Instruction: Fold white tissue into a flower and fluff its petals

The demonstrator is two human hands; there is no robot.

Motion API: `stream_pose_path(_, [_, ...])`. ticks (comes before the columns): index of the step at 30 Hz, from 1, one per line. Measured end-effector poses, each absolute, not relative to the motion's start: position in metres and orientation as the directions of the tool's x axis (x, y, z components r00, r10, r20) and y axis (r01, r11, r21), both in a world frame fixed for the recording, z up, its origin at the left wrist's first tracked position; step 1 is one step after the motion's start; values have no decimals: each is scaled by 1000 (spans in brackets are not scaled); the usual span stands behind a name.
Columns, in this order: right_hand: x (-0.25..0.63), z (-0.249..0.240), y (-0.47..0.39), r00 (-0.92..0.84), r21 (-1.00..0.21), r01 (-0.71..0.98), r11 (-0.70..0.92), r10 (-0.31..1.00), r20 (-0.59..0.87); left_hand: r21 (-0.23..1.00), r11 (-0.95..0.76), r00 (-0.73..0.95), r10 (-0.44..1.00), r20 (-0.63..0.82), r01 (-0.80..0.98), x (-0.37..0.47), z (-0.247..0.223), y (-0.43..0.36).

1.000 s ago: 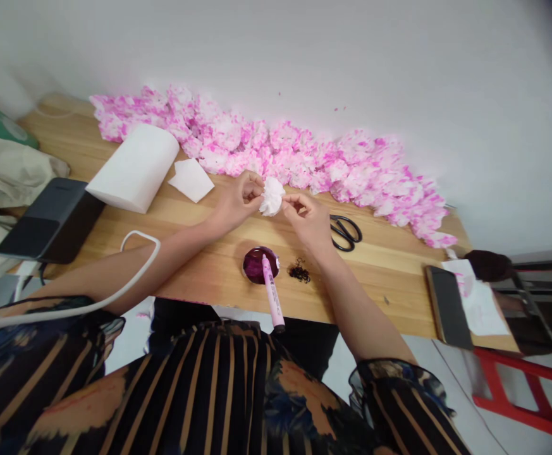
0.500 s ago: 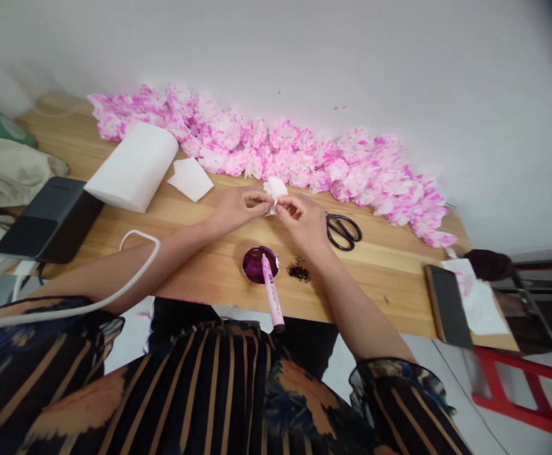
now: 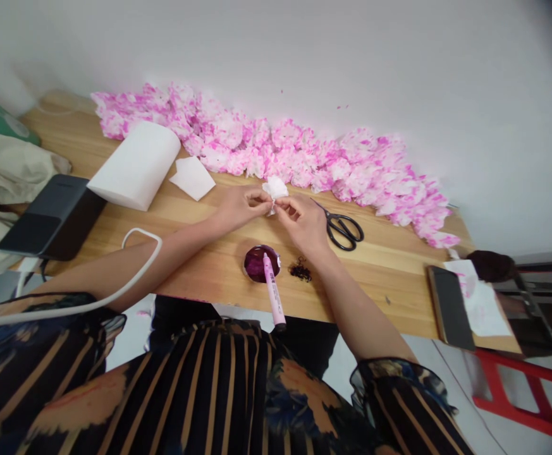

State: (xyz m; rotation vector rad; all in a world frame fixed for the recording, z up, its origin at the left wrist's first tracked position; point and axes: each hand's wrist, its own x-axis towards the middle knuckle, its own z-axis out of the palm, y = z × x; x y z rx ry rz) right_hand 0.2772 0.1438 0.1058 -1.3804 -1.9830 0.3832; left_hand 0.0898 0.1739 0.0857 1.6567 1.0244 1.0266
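Between my two hands is a small piece of gathered white tissue [image 3: 275, 188], its upper part fanned out above the fingertips. My left hand [image 3: 243, 206] pinches it from the left, and my right hand [image 3: 303, 218] pinches it from the right. Just below lies a round dish of dark purple dye [image 3: 255, 264] with a pink marker [image 3: 274, 291] resting on its rim. A small heap of dark, curly ties [image 3: 300, 270] is right of the dish. Black-handled scissors [image 3: 344, 230] lie beside my right hand.
Pink-and-white tissue flowers [image 3: 285, 151] line the wall side of the wooden table [image 3: 375, 278]. At left are a stack of white tissue [image 3: 136, 165], loose sheets [image 3: 193, 178], a black box [image 3: 50, 215] and a white cable [image 3: 138, 278]. A phone [image 3: 449, 308] lies right.
The tissue looks slightly more pinched at its middle between my fingertips. Both hands have stayed nearly in place, and the whole view has shifted very slightly.
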Motion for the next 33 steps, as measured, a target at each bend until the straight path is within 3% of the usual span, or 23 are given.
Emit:
stream_pose_path(7, [280, 106, 144, -179, -619, 681, 392, 908, 379, 947, -239, 283, 943, 174, 214, 90, 85, 176])
stream_pose_path(33, [279, 109, 143, -284, -512, 741, 434, 894, 347, 922, -252, 216, 957, 194, 292, 86, 88, 180])
